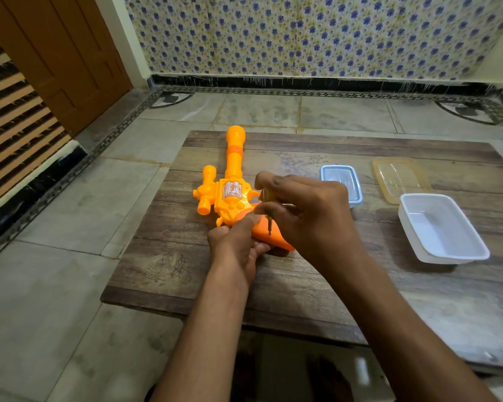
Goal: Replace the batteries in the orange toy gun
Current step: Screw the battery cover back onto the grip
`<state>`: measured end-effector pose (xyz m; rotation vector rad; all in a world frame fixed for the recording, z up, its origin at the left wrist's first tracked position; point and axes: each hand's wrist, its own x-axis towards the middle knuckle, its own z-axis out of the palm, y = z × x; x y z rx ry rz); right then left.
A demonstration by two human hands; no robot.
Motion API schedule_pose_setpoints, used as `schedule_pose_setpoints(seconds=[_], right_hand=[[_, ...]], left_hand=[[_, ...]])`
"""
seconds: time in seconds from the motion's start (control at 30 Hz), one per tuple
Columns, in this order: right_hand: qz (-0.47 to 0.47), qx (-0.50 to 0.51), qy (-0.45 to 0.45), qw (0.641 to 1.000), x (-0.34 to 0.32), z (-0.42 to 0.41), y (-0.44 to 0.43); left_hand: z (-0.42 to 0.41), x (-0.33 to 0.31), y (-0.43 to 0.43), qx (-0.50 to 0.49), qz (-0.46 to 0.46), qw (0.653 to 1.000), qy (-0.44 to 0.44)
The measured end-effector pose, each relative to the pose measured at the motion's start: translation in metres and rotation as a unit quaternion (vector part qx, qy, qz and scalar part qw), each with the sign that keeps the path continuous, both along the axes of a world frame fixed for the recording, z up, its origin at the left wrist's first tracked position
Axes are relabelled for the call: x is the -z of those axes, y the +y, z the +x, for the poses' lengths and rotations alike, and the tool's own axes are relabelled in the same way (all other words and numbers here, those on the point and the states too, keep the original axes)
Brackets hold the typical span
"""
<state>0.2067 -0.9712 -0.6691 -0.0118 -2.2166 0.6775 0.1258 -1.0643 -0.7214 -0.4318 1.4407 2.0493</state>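
Note:
The orange toy gun (230, 187) lies flat on the wooden board (302, 285), barrel pointing away from me, grip toward me. My left hand (238, 242) grips the gun's handle from below and steadies it. A small yellow-handled screwdriver (268, 211) stands upright in my right hand (308, 210), its metal tip touching the orange grip. No batteries are in sight.
A small blue-rimmed clear box (343, 184) sits just right of my hands. Further right lie a yellowish clear lid (398, 178) and an open white tub (445, 227). The board rests on a tiled floor (55, 285), with a brown door at the far left.

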Motion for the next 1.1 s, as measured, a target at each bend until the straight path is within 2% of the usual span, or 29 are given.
schedule_pose_setpoints(seconds=[0.3, 1.1], right_hand=[[-0.003, 0.022, -0.019, 1.000, -0.0002, -0.0020, -0.0004], [-0.040, 0.049, 0.001, 0.998, 0.0032, -0.0012, 0.0033]], left_hand=[[-0.0017, 0.0019, 0.0007, -0.003, -0.011, 1.000, -0.001], [0.0036, -0.0064, 0.0000, -0.020, 0.008, 1.000, 0.001]])
